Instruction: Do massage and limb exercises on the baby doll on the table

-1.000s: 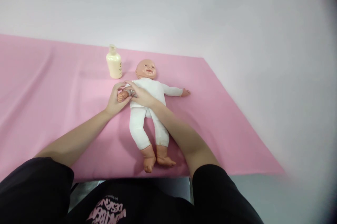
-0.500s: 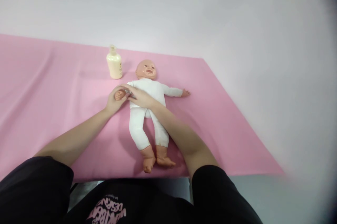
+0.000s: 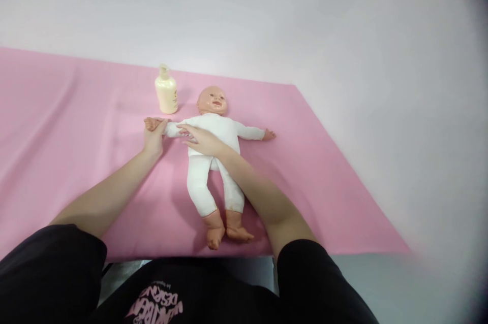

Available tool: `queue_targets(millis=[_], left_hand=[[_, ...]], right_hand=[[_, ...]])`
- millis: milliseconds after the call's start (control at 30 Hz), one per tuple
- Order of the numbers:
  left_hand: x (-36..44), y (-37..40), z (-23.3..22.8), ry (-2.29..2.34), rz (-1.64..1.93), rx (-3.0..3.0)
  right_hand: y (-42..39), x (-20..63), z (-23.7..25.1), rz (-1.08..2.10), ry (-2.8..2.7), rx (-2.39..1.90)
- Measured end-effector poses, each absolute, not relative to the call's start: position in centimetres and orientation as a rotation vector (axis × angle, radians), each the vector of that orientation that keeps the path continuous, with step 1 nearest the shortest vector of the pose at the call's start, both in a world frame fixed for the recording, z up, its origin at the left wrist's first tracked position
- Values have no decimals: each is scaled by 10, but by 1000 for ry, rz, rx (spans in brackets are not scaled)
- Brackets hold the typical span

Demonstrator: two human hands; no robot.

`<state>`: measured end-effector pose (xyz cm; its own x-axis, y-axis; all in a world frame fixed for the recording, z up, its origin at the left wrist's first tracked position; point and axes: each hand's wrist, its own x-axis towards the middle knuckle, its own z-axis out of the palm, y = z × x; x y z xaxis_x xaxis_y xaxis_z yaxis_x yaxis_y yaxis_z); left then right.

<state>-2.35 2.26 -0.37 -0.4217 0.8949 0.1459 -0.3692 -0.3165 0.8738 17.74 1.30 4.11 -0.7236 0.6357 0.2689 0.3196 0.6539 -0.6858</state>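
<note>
Shirt print [image 3: 158,304] at lower frame illegible; bottle [image 3: 166,91] label unreadable. Our left hand [image 3: 153,136] pinches the doll [image 3: 213,154] wrist; right hand [image 3: 201,140] fingers lie together on its chest.

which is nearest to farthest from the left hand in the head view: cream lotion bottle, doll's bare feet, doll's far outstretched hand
From the left hand:
1. Cream lotion bottle, just behind it on the pink cloth.
2. Doll's bare feet, at the near edge, toward the person.
3. Doll's far outstretched hand, across the doll's body.

Pink-covered table [image 3: 335,171], bearing a baby doll [image 3: 213,161] on its back near the front edge, feet toward that edge; cream pump bottle [image 3: 165,94] upright near the back edge.
</note>
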Motion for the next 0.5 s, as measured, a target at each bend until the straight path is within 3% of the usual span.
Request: queue_targets(millis=[233,500], left_hand=[[-49,41,-2,998,1941,521],[-75,56,-7,1288,1998,725]], right_hand=[[16,175,40,841,-2414,-802],[17,176,35,863,-2353,-802]])
